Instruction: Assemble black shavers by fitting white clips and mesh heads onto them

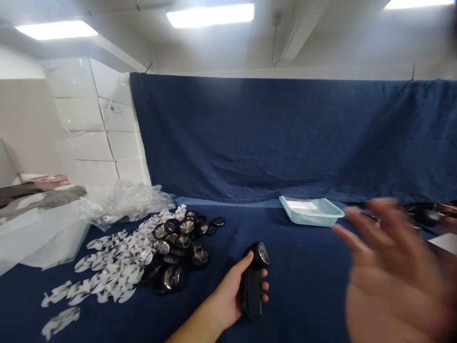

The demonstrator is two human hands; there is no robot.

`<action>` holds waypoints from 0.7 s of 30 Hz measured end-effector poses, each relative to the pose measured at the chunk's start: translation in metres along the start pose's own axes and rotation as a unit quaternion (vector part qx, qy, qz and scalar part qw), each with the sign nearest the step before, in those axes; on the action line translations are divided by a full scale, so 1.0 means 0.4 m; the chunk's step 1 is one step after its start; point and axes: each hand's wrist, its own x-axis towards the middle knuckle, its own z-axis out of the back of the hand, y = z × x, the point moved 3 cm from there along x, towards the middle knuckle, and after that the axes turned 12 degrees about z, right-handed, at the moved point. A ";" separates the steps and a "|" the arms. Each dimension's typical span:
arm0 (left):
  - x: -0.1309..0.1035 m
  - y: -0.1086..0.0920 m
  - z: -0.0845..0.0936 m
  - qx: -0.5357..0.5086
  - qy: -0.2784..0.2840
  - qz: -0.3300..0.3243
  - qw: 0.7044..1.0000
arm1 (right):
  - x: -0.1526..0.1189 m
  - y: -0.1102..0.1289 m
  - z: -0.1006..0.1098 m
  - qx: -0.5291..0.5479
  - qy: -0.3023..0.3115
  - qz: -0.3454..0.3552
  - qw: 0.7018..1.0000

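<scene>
My left hand (228, 295) is wrapped round a black handheld fabric shaver (253, 290), held tilted above the blue cloth with its round silvery head (263, 253) at the top. My right hand (392, 271) is raised at the right, blurred by motion. Its fingers are spread, and I see nothing in them. To the left of the shaver lies a heap of round black-rimmed shaver heads (183, 243) with metal faces. Many small white plastic pieces (117, 267) are spread beside that heap.
A light blue basket (314, 219) with white paper stands at the back. Clear plastic bags (128, 202) lie at the left, before stacked white boxes (103, 119). A dark blue curtain (250, 138) closes off the back. Dark items (426, 214) lie at far right, partly behind my right hand.
</scene>
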 end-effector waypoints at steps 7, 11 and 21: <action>0.018 0.001 0.009 -0.007 0.002 0.006 1.000 | -0.179 -0.239 -0.109 0.024 0.177 -0.207 0.962; 0.013 0.000 0.004 0.009 -0.008 0.013 1.000 | -0.248 -0.279 -0.115 0.073 0.245 -0.267 0.929; -0.026 -0.001 -0.038 0.047 -0.064 0.004 0.997 | -0.247 -0.251 -0.122 0.154 0.306 -0.318 0.884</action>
